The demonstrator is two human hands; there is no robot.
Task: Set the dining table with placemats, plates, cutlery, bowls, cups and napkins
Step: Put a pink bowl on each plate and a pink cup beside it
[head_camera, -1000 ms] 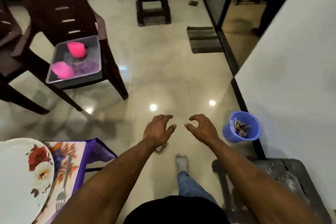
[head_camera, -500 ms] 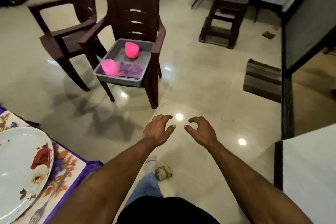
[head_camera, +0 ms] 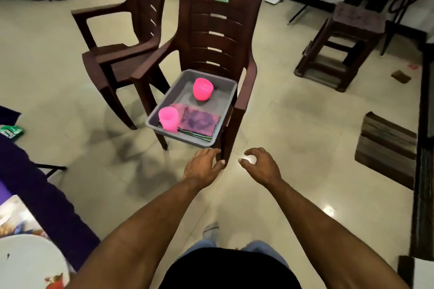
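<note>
A grey tray [head_camera: 185, 82] rests on the seat of a brown plastic chair [head_camera: 218, 37] ahead of me. In the tray a pink bowl [head_camera: 203, 89] lies tipped at the back, a pink cup [head_camera: 168, 118] stands at the front left, and folded purple napkins [head_camera: 199, 122] lie at the front. My left hand [head_camera: 203, 164] hovers just below the tray's front edge with loosely curled fingers, holding nothing. My right hand [head_camera: 261, 165] is beside it, also loosely curled and holding nothing. A white floral plate [head_camera: 30, 263] on a floral placemat [head_camera: 14, 216] shows at the bottom left.
A second brown chair [head_camera: 122, 37] stands to the left of the first. A brown stool [head_camera: 345, 44] is at the far right, a striped doormat [head_camera: 385, 148] at the right. The table carries a purple cloth [head_camera: 47, 195]. Shiny tiled floor lies between.
The view has swung left and I have stepped closer to the chair. The tray now lies just beyond my hands. Both hands stay loosely curled and hold nothing.
</note>
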